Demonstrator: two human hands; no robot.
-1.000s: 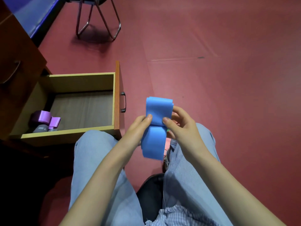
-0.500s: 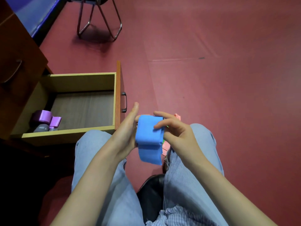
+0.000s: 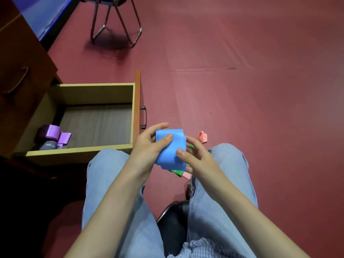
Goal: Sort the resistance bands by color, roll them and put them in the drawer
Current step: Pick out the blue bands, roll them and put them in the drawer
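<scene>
Fingers of left hand (image 3: 149,144) and right hand (image 3: 193,157) clamp the blue resistance band (image 3: 172,151), now folded shorter than a second ago; rolling nearly complete, open drawer (image 3: 81,155) next.

the blue band (image 3: 170,148) hides most of the green band (image 3: 177,172), and the chair (image 3: 115,21) is cut off by the top edge.

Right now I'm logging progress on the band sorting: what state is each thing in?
drawer: open
purple bands: rolled, in the drawer
blue band: partly rolled, held in both hands
left hand: gripping the blue band
right hand: fingers on the blue band
green band: unrolled, below the hands
pink band: loose on the floor
</scene>
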